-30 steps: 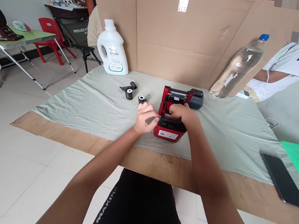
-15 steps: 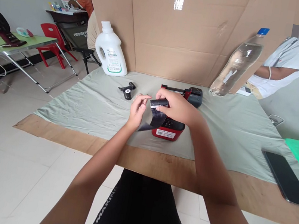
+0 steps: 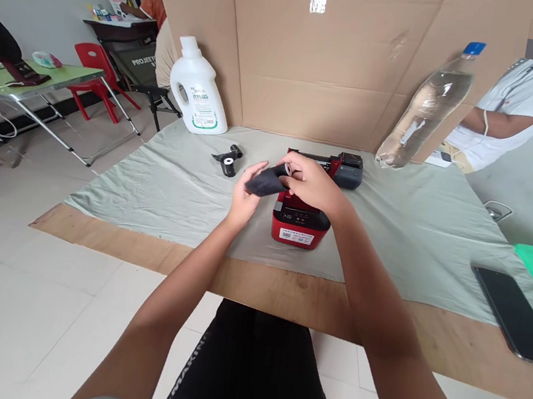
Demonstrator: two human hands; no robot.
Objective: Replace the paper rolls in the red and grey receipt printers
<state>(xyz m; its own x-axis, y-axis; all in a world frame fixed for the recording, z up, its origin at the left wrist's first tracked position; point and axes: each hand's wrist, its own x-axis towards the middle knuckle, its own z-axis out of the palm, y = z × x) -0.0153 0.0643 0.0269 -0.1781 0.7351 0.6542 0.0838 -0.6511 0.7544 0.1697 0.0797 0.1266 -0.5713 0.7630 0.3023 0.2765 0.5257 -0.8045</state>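
My right hand (image 3: pixel 307 180) is closed round a roll of glossy black ribbon (image 3: pixel 266 182), its fingers at the roll's right end. My left hand (image 3: pixel 245 197) is at the other side, the ribbon's loose black sheet between its thumb and fingers; part of its grip is hidden behind the sheet. Just below and beyond my hands, a red and black label printer (image 3: pixel 299 228) stands on the cloth, with a white sticker on its front. Its red and dark grey upper part (image 3: pixel 349 171) lies behind my right hand. Two small black rolls with a loose tail (image 3: pixel 228 161) lie to the left.
A white detergent bottle (image 3: pixel 197 91) and a clear water bottle (image 3: pixel 427 110) stand against the cardboard screen (image 3: pixel 318 66). A phone (image 3: pixel 518 317) lies at the right table edge. A person in a white shirt (image 3: pixel 517 118) is behind the screen; another sits far left.
The ribbon roll has tilted, and its hanging sheet has been lifted from above the printer to my left hand. My left hand has come up against the ribbon, uncovering the printer's front.
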